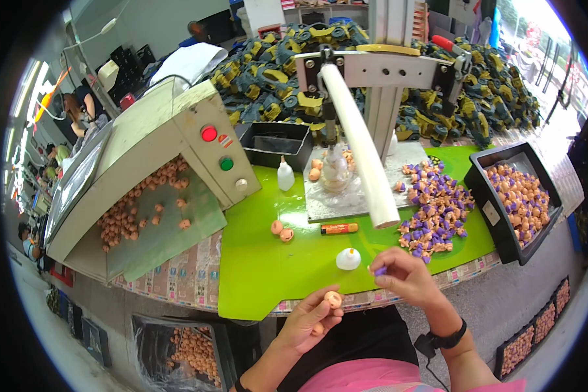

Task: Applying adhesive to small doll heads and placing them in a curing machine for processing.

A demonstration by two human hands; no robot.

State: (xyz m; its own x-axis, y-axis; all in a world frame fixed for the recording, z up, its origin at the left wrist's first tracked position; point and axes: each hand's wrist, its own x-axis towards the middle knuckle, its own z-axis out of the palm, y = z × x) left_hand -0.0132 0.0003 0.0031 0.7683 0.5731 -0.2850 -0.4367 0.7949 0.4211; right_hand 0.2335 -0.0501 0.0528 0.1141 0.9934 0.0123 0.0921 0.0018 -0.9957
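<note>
My left hand (pixel 302 324) is closed around a small peach-coloured hollow doll head (pixel 333 300), its round opening turned up. A second peach piece (pixel 317 328) shows lower in the same palm. To the right, my right hand (pixel 406 277) pinches a small purple-and-peach doll body (pixel 380 270) between thumb and fingertips, apart from the head. Just beyond the hands, a white squeeze bottle with an orange tip (pixel 348 259) stands on the green mat (pixel 255 274). A heap of similar purple-and-peach pieces (pixel 431 209) lies on the right of the mat.
A hand press with a long white lever (pixel 359 144) rises ahead. At left stands a hooded machine (pixel 144 124) with peach heads inside. A black bin of peach-and-purple pieces (pixel 519 202) is at right. Two loose heads (pixel 281 230), an orange tube (pixel 339 228) and another bottle (pixel 285 175) are on the mat.
</note>
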